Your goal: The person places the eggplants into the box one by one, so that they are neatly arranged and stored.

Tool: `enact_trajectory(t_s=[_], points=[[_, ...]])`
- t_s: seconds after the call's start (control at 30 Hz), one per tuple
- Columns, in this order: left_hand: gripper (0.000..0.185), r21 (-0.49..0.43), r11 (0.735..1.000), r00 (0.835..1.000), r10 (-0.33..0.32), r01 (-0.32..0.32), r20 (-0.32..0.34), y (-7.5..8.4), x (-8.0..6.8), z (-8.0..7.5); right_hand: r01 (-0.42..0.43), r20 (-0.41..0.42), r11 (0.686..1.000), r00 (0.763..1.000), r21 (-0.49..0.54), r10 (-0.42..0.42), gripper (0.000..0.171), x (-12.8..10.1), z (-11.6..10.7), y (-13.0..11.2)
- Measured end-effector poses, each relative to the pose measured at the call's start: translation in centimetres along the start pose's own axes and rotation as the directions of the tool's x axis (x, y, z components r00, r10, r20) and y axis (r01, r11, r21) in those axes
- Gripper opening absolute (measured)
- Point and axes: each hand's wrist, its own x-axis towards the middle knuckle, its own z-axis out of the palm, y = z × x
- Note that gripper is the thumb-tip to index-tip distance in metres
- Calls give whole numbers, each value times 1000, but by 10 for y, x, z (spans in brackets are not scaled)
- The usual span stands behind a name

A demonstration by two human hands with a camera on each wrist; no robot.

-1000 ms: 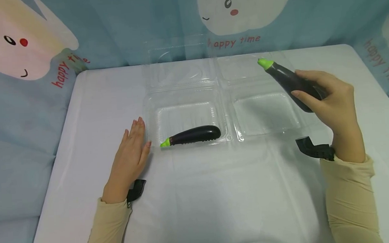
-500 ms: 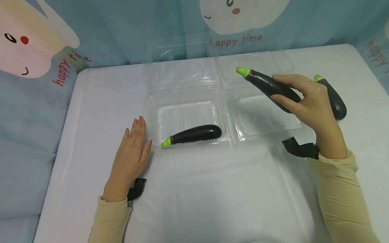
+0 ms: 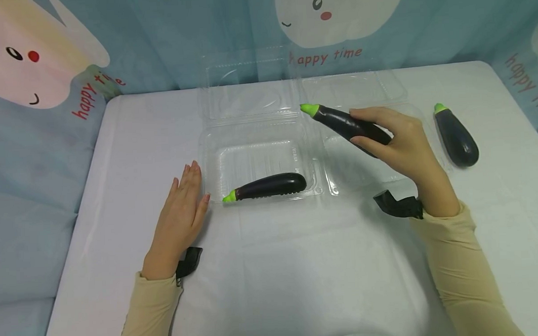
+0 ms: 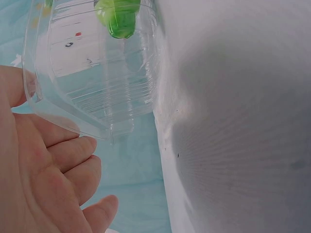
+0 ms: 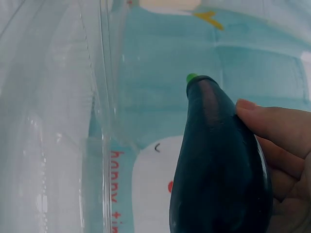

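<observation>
The held eggplant [image 3: 345, 126] is hovering over the seam between the two clear clamshell trays, green cap pointing left, the right hand [image 3: 399, 143] wrapping its fingers round the body. It should be lowered flat and level, I'd say, clearing the left tray [image 3: 259, 153] rim. The left hand [image 3: 183, 208] is lying flat and relaxed against that tray's edge, where another eggplant [image 3: 267, 186] is already occupying the front. A third eggplant [image 3: 456, 136] is lying on the white surface [image 3: 299, 275] to the right.
</observation>
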Motion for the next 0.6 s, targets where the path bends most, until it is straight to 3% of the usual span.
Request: enact_trajectory(t_s=[0.6], points=[[66, 1, 1000, 1000, 2, -2, -2, 0, 0, 1, 65, 79, 994, 994, 83, -72, 47, 12, 27, -9]])
